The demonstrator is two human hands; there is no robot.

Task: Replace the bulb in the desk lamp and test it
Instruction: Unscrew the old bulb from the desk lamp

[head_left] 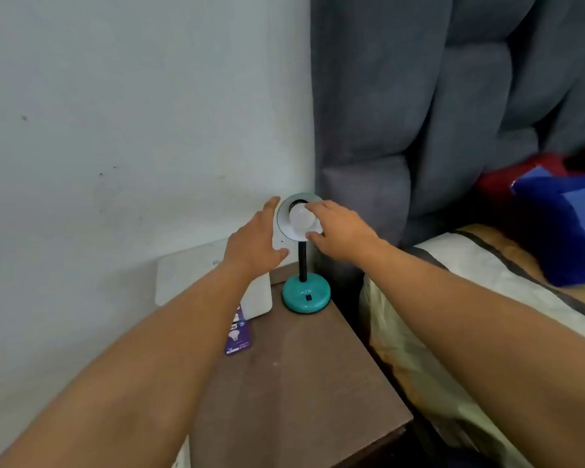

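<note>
Head view: a teal desk lamp (305,265) stands at the far edge of a brown counter (301,383), close to the wall corner and just beside a bed (470,298). Its round shade (286,211) is tilted toward the camera, and a white bulb (301,219) sits within the shade's opening. The right hand (338,231) reaches in from the right, its fingertips (309,207) closed around the bulb's globe above and below, in a turning grip. The left hand (255,239) cups the left rim of the shade, thumb below and fingers behind, apparently to steady the lamp head; the fingers lie around the shade but are not clenched. A black neck (303,261) joins the shade to the round base (306,295), on which a small dark switch (308,297) faces the camera. On the counter, left of the base, lies a purple bulb package (238,336), partly under the left forearm, beside a white box-like object (213,275) that stands against the wall. The bulb is unlit. Whether this bulb is the old one coming out or the new one going in cannot be told; the package on the counter suggests a replacement is at hand. In either reading the work is at the socket stage: the bulb has yet to be fully seated or removed, and the test at the switch remains to be done.
</note>
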